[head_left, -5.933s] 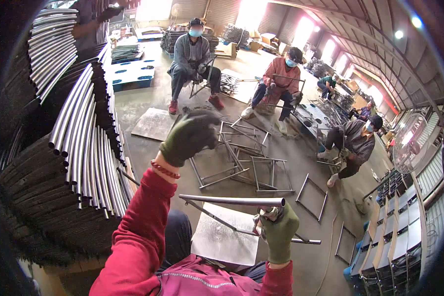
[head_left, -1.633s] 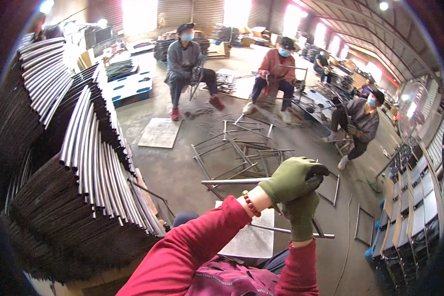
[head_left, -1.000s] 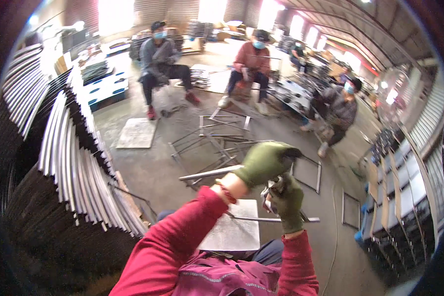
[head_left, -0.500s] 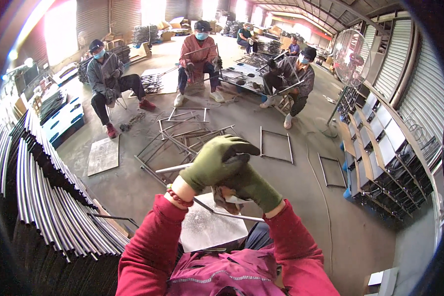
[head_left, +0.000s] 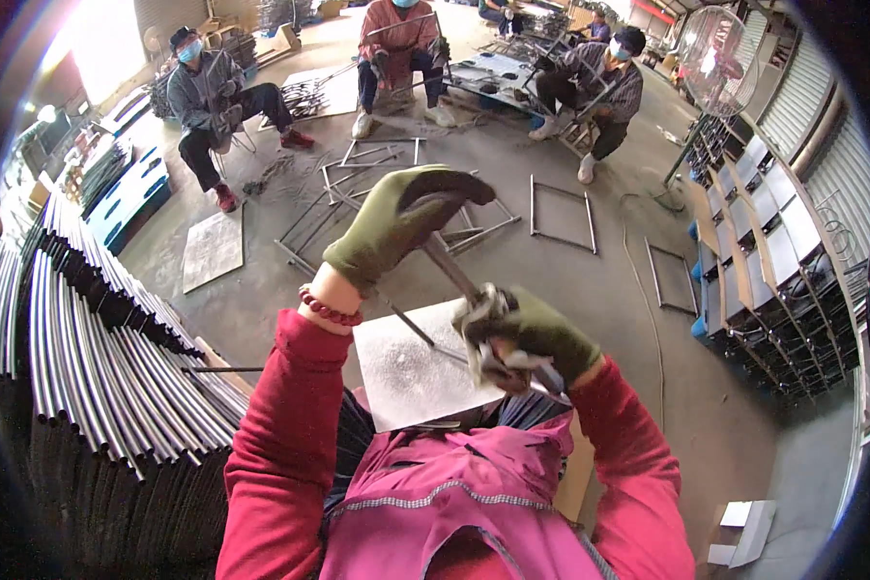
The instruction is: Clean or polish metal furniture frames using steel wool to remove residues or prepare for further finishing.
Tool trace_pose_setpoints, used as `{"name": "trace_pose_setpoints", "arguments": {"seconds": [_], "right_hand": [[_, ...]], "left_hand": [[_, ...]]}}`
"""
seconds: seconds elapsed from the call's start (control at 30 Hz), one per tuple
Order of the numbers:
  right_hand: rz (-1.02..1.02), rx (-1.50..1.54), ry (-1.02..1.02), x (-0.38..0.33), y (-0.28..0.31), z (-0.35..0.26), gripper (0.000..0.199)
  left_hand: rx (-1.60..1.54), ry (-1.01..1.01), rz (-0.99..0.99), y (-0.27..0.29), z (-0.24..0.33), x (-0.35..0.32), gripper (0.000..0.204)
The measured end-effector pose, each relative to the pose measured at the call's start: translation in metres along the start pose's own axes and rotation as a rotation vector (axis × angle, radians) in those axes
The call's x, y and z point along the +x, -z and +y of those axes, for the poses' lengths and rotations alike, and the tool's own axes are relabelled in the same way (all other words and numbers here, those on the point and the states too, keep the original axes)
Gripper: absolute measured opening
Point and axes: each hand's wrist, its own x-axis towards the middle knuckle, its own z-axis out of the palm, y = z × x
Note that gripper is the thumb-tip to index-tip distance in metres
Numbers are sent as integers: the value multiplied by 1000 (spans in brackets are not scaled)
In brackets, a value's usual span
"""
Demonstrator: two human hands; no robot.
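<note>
Both green-gloved hands now sit above the grey speckled metal plate point(head_left: 411, 362), nearer the chest. Left hand point(head_left: 401, 217) grips the thin rigid steel rod's point(head_left: 449, 266) upper end; right hand point(head_left: 522, 333) clamps its lower end through a rag point(head_left: 483, 319). Likely light, stiff, slick.

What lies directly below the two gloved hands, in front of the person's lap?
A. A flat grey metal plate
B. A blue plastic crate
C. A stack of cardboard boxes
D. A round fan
A: a flat grey metal plate lies under the left hand and the right hand, which both grip a thin metal rod above it.
</note>
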Motion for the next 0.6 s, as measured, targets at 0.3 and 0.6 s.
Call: {"name": "trace_pose_setpoints", "arguments": {"seconds": [0.3,0.6], "right_hand": [[412,-307,432,7,56,32,24],[919,464,570,-59,174,71,30]], "left_hand": [[-57,104,133,4,-10,4,28],[22,325,336,46,-26,-3,39]]}}
